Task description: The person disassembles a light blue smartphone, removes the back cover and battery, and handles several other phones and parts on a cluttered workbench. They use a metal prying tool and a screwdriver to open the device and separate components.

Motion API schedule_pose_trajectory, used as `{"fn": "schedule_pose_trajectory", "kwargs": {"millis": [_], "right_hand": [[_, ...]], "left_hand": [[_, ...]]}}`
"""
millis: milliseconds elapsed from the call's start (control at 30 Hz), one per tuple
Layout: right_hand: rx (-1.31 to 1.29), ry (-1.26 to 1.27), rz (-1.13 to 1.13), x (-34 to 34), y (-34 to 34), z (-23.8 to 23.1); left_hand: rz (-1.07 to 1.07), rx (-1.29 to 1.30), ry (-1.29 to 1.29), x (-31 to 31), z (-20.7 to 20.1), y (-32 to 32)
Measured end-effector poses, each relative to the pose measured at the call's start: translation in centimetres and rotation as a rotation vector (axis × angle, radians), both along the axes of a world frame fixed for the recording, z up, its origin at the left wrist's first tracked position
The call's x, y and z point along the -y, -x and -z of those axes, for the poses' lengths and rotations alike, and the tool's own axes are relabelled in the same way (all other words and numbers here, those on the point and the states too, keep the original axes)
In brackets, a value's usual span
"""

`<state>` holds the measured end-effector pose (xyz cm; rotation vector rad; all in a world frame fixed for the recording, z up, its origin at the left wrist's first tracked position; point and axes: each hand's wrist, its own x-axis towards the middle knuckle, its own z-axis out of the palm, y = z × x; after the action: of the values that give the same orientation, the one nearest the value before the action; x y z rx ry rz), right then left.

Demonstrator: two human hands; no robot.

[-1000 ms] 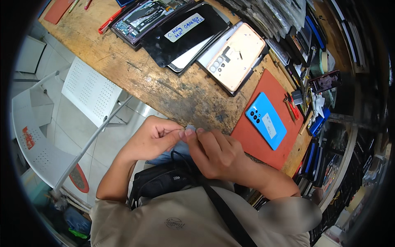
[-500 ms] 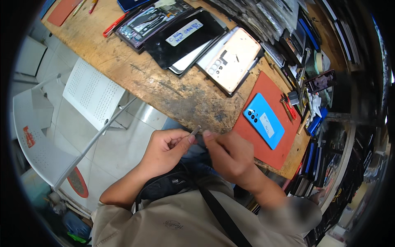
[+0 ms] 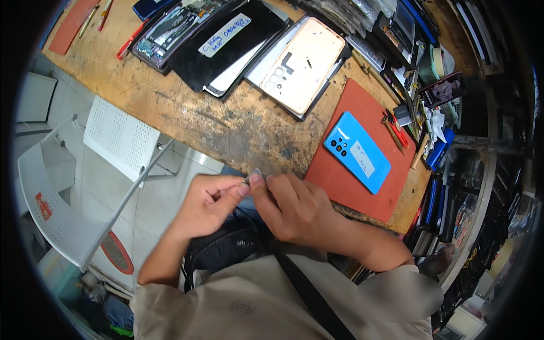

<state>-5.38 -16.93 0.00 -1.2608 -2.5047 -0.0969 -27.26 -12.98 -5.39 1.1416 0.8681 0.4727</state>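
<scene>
the table [image 3: 187, 122] carries a red mat [image 3: 374, 113]. before its near edge the right hand [image 3: 294, 205] and left hand [image 3: 207, 201] meet, each grip pinched nearly closed on a small grey piece [image 3: 258, 170] between them, poking out by the right thumb, long axis unclear.

free: tabletop [image 3: 226, 133] beyond fingers [image 3: 286, 190] | obstacles: blue phone [image 3: 368, 150] right, peach panel [image 3: 303, 72] farther

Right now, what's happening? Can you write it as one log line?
left hand: pinching small grey piece | right hand: pinching same piece | piece: partly hidden | blue phone: on red mat
</scene>
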Motion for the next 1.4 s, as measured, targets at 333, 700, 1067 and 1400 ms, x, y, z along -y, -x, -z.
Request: {"fn": "schedule_pose_trajectory", "kwargs": {"millis": [333,700,1067,1400], "right_hand": [[-0.17,0.047,0.028,-0.1,-0.2,0.6],[-0.162,-0.033,0.095,0.3,0.2,1.2],[-0.587,-0.128,0.393,3.6,-3.6,0.8],[-0.514,-0.205,0.877,9.6,-15.7,-3.0]], "left_hand": [[-0.054,-0.188,0.047,0.2,-4.2,2.5],[-0.073,-0.04,0.161,0.6,-2.4,-1.6],[-0.037,-0.051,-0.49,0.6,-4.7,0.4],[0.169,0.432,-0.08,-2.2,-6.1,-12.4]]}}
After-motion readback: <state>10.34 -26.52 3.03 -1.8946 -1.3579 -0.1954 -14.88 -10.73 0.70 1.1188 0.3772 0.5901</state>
